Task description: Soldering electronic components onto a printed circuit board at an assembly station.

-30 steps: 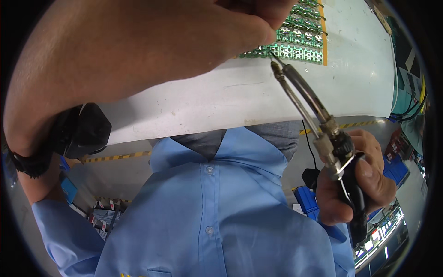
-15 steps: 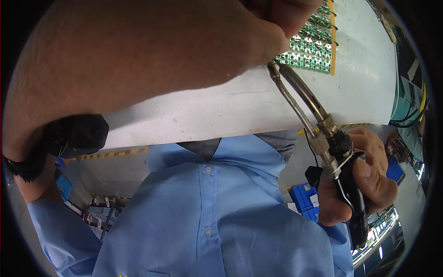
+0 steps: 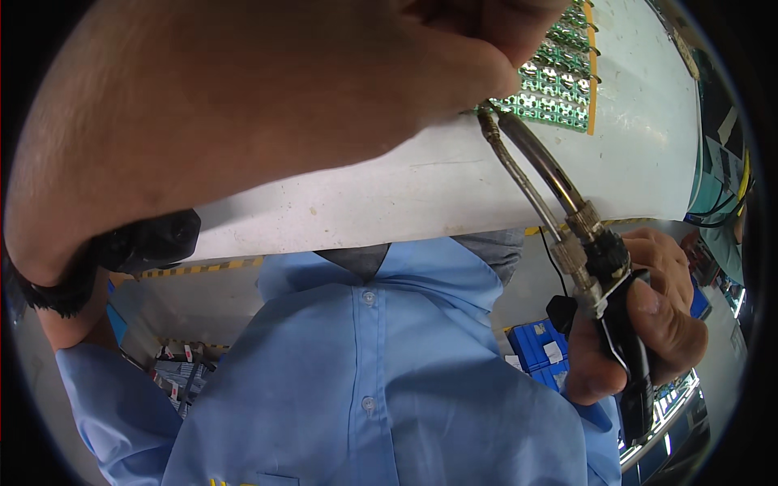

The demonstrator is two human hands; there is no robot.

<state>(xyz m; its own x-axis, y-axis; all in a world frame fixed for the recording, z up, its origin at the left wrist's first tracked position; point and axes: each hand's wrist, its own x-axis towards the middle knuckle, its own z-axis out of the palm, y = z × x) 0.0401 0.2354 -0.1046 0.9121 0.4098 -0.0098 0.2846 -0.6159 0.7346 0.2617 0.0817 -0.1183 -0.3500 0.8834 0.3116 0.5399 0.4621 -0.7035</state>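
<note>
A soldering iron with a solder feed tube (image 3: 559, 182) is in the grip of my right hand (image 3: 660, 324), its fingers wrapped round the black handle. The curved metal tube and the thin feed tube beside it reach up and left to the near edge of a panel of green circuit boards (image 3: 559, 91). Right above their tips, my left hand (image 3: 462, 69) is closed over the panel's left part. Its fingertips are partly out of the picture, and whatever they may hold is hidden. The hand also covers much of the panel.
The panel lies on a white table (image 3: 356, 198), an orange strip (image 3: 593, 73) along its right side. A black blocky object (image 3: 158, 239) is by my left wrist. Below the table edge are a blue bin (image 3: 539, 348) and black-and-yellow floor tape (image 3: 203, 267). Cables (image 3: 733, 202) hang at the right.
The panel, both hands and the soldering iron all sit slightly farther right in the view. The iron's tips stay at the panel's near edge, and both hands keep their closed shape.
</note>
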